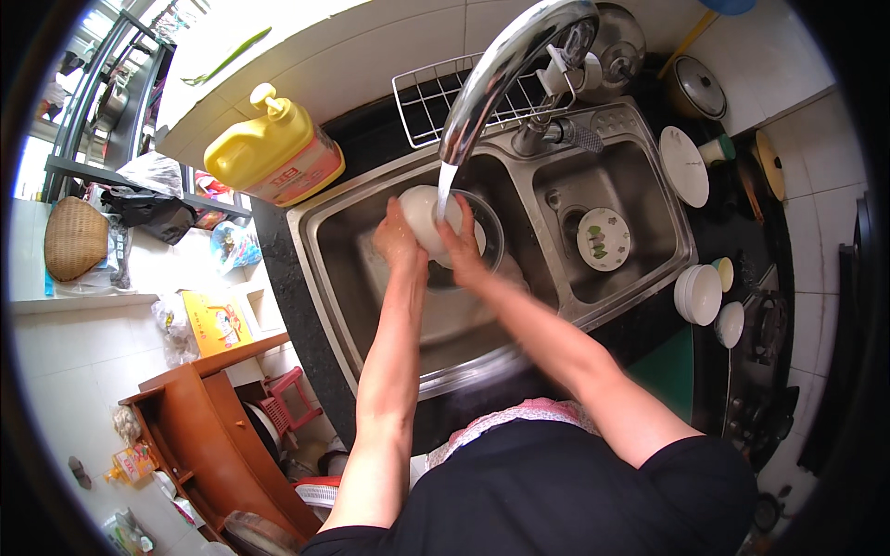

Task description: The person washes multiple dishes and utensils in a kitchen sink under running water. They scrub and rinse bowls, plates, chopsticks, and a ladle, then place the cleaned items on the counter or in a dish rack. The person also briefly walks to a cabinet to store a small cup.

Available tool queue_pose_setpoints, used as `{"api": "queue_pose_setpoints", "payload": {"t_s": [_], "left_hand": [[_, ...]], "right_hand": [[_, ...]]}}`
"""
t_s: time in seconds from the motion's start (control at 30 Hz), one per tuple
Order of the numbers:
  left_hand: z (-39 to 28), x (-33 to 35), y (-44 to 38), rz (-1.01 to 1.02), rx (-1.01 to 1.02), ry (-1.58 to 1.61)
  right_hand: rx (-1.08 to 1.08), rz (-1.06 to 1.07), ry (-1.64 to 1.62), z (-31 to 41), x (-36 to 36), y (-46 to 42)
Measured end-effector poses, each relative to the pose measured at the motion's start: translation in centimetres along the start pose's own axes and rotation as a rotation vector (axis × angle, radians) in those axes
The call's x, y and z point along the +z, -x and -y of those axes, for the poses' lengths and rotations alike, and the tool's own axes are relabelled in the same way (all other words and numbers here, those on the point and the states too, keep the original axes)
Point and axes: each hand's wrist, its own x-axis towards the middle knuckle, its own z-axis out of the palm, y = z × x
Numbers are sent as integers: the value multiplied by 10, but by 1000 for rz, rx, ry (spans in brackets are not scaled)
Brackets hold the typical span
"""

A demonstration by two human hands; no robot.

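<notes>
Between my two hands a white bowl (422,212) is held, tilted, over the larger left basin of the stainless steel sink (445,340). My left hand (401,240) grips its left side. On its right side is my right hand (460,240), in the stream of water from the chrome faucet (480,90). Below and partly hidden by that hand, a clear round bowl (495,222) sits in the basin with a white dish visible inside it. A small plate with a leaf pattern (603,240) lies in the right basin, beside the drain.
A yellow pump jug (278,149) stands at the sink's upper left corner. Behind the sink is a wire rack (424,104). To the right are a white plate (683,167), stacked white bowls (699,295), a lidded pot (697,87) and a gas stove (765,333).
</notes>
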Motion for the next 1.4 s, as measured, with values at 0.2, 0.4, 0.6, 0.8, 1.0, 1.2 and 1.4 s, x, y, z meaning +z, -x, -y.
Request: {"api": "queue_pose_setpoints", "payload": {"t_s": [0.2, 0.4, 0.6, 0.8, 1.0, 1.2, 1.4], "left_hand": [[14, -31, -14, -85, 315, -277], [-6, -15, 0, 150, 1209, -896], [8, -7, 13, 599, 1416, -983], [13, -17, -2, 610, 193, -240], [15, -30, 5, 406, -98, -346], [4, -64, -9, 407, -118, -275], [39, -67, -11, 449, -1, 112]], "right_hand": [[531, -171, -229, -16, 31, -47], [797, 232, -302, 55, 12, -36], [593, 276, -222, 59, -48, -39], [501, 300, -192, 60, -56, -38], [-556, 312, 1394, 26, -2, -28], [-184, 505, 1147, 12, -2, -51], [419, 617, 681, 60, -32, -34]]}}
